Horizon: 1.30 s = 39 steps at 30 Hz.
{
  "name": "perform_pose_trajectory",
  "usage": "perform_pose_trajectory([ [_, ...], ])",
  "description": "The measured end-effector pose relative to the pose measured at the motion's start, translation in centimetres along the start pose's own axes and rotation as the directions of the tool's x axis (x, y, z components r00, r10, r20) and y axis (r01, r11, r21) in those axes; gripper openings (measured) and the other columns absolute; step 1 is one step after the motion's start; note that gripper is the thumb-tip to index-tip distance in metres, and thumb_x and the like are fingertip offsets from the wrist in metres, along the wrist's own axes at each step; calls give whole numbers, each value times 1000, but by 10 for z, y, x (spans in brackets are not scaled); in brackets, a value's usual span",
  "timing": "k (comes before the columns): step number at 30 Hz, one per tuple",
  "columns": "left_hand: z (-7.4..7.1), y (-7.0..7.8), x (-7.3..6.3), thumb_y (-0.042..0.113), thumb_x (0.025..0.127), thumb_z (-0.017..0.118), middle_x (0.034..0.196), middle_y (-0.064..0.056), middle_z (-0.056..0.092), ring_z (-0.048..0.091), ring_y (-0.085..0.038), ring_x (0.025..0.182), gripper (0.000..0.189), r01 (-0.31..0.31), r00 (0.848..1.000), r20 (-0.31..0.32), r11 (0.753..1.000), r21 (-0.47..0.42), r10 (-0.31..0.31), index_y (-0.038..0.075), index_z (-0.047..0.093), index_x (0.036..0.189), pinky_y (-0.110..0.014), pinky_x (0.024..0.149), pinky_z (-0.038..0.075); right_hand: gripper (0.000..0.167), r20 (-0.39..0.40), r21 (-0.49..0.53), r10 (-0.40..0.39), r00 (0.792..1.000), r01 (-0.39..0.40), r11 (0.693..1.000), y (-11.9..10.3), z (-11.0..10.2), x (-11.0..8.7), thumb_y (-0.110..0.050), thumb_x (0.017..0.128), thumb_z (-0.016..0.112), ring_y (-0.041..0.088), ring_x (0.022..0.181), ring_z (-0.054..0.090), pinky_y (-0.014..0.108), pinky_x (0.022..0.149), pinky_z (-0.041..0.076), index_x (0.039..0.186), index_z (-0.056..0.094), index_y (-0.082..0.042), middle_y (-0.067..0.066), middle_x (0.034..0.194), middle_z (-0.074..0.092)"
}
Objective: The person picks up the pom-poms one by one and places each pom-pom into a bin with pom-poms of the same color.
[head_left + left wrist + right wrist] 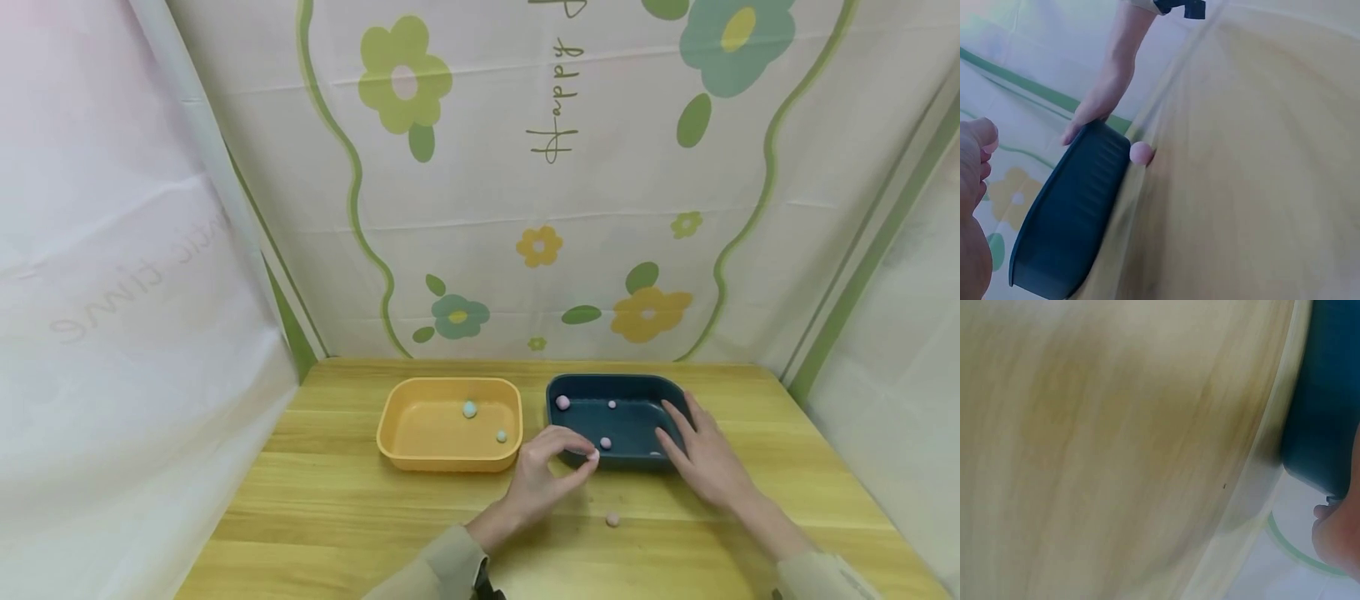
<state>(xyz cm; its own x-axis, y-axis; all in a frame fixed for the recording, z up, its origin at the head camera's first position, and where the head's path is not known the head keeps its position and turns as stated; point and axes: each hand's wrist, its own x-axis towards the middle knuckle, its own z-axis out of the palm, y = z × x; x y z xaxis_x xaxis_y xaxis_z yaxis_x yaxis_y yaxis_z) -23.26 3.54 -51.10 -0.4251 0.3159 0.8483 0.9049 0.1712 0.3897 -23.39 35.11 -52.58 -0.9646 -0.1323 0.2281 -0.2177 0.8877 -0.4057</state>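
Note:
My left hand (542,471) pinches a small pale-pink ball (593,455) between thumb and fingertips, over the near left part of the dark blue tray (630,463). The left wrist view shows part of that hand at its left edge. At the tray's right end, my right hand (708,458) rests across the rim with fingers spread and fairly straight, some reaching inside. Small pinkish balls lie in the tray, among them one at the back left (562,402) and one near the front (605,443). Another pink ball (1141,153) is on the table just in front of the tray.
A yellow tray (448,464) stands left of the blue one, with a light-blue ball (469,409) and a pale green ball (502,437) in it. Both trays are toward the back of the wooden table (315,517). Printed cloth (465,192) hangs behind and at both sides.

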Motion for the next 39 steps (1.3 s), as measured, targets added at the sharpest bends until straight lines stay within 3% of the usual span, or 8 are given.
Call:
perform_pose_trajectory([
  [16, 21, -16, 13, 8, 93, 88, 103, -2, 83, 77, -15, 104, 14, 163, 987, 0, 986, 23, -163, 10, 80, 105, -19, 100, 61, 68, -3, -5, -2, 1000, 2, 1000, -1, -2, 1, -44, 116, 51, 68, 156, 27, 84, 121, 31, 168, 39, -2, 38, 178, 15],
  [20, 25, -20, 15, 11, 96, 87, 105, -3, 83, 78, -18, 107, 14, 260, 965, 31, 966, 7, -260, 10, 80, 107, -25, 100, 63, 68, -3, -6, -2, 1000, 2, 1000, -2, -2, 1, -44, 116, 51, 68, 156, 27, 84, 121, 31, 168, 39, -2, 38, 178, 17],
  [23, 27, -23, 17, 13, 98, 85, 106, -5, 84, 79, -20, 109, 12, 340, 939, 57, 940, -28, -338, 9, 81, 108, -34, 100, 64, 68, 0, -6, -1, 1000, 1, 1000, -2, -3, 1, -45, 116, 50, 68, 156, 27, 84, 121, 30, 168, 39, -2, 38, 178, 17],
  [25, 28, -25, 19, 14, 99, 84, 107, -6, 84, 79, -21, 110, 12, 387, 921, 71, 921, -43, -383, 9, 81, 109, -37, 108, 62, 68, 1, -7, -2, 1000, 2, 1000, -2, -3, 1, -45, 116, 50, 68, 156, 27, 84, 121, 30, 168, 39, -2, 38, 178, 16],
  [29, 30, -29, 22, 14, 99, 84, 106, -5, 84, 79, -19, 109, 11, 407, 913, 55, 913, -29, -405, 9, 82, 109, -40, 120, 56, 68, -2, -10, -3, 1000, 3, 1000, -2, -2, 1, -44, 117, 50, 69, 155, 28, 84, 120, 31, 168, 39, -1, 38, 178, 15],
  [31, 32, -31, 23, 14, 98, 84, 105, -4, 83, 78, -20, 106, 11, 397, 917, 41, 918, -17, -396, 10, 82, 109, -39, 116, 58, 67, -3, -9, -5, 1000, 5, 1000, -1, -2, 1, -44, 117, 50, 70, 155, 28, 84, 120, 31, 168, 39, -1, 38, 179, 14],
  [35, 35, -35, 23, 13, 98, 85, 104, -4, 82, 76, -22, 102, 11, 391, 920, 29, 921, 2, -391, 11, 82, 108, -40, 94, 66, 66, -18, -5, -19, 1000, 19, 1000, -2, -2, -1, -42, 116, 52, 70, 153, 30, 84, 118, 33, 166, 41, 0, 39, 177, 17],
  [39, 38, -36, 23, 15, 99, 84, 107, -4, 82, 75, -19, 105, 13, 415, 909, 44, 910, 16, -415, 10, 82, 110, -37, 94, 65, 65, -32, -6, -27, 999, 27, 1000, -3, -1, -2, -41, 116, 53, 71, 151, 31, 84, 116, 35, 165, 44, 1, 41, 175, 21],
])
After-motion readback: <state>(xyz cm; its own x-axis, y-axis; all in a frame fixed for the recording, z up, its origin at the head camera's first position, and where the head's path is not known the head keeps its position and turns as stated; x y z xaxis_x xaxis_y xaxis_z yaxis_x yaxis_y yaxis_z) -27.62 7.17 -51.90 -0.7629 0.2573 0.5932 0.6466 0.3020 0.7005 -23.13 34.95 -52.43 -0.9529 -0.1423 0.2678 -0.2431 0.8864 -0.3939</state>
